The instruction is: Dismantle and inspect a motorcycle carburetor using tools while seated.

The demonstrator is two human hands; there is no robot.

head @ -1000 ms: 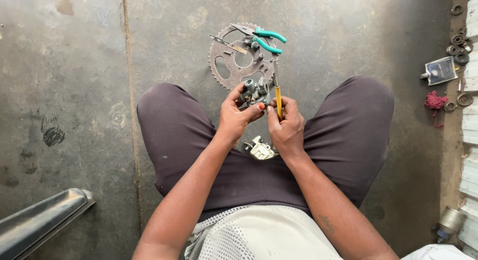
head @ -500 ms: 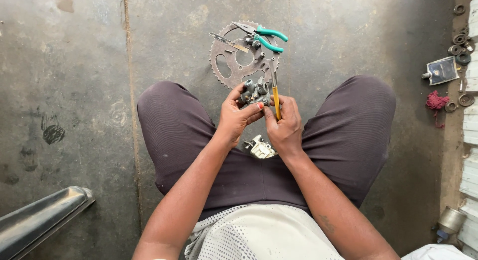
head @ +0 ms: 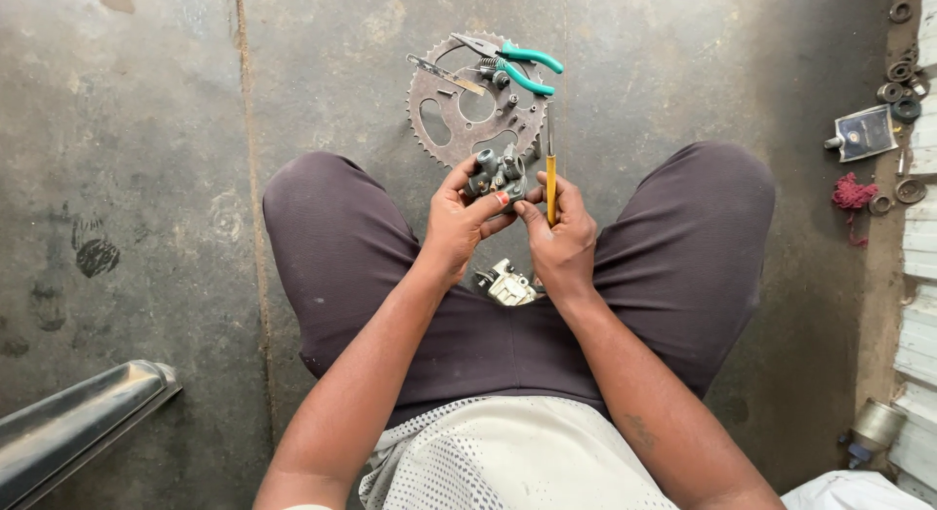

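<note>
I sit on a concrete floor with my knees spread. My left hand (head: 461,215) grips a small grey metal assembly (head: 498,174) with tube-like fittings, held above my lap. My right hand (head: 559,239) touches the same part with its fingertips and holds a screwdriver (head: 550,168) with a yellow handle, its shaft pointing away from me. Between my thighs lies a pale metal part (head: 506,285). On the floor ahead lies a rusty toothed sprocket (head: 459,124) with green-handled pliers (head: 517,64) and small bits resting on it.
A dark metal bar (head: 73,427) lies at the lower left. Along the right edge are rings and washers (head: 903,76), a small flat grey box (head: 864,134), a red rag (head: 854,193) and a small tin (head: 876,424).
Nothing has visibly changed; both hands stay on the grey assembly in much the same pose.
</note>
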